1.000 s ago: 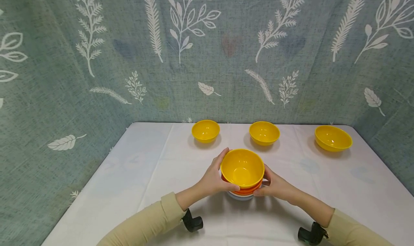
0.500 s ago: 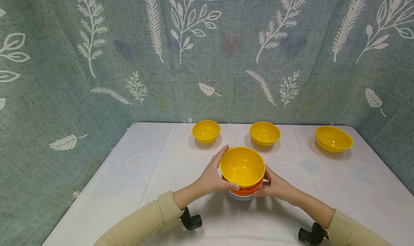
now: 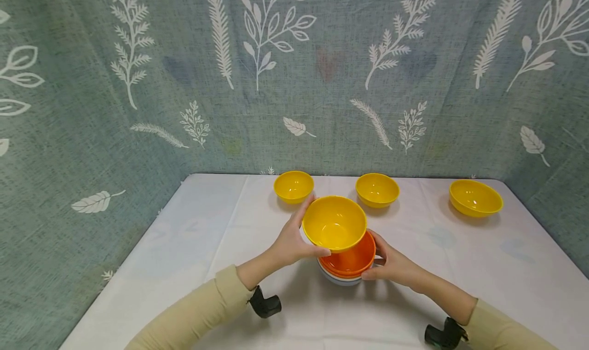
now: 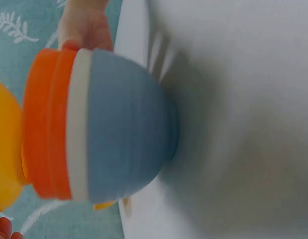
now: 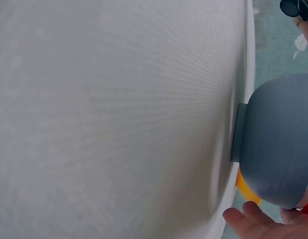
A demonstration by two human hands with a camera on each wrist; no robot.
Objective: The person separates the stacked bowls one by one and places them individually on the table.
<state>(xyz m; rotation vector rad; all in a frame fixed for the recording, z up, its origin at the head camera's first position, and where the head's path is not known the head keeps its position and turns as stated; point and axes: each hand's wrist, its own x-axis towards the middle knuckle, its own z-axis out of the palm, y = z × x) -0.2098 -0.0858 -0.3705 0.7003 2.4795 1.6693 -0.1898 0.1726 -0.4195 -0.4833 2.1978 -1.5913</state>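
3 yellow bowls line back of tbl; L hand grips 4th bowl, partly blocking orange bowl topping stack R hand holds.

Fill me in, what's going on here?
A person's left hand holds a yellow bowl above a stack, and their right hand holds the stack's side. The stack has an orange bowl on top and a blue bowl at the bottom. Three other yellow bowls sit along the far edge of the table.
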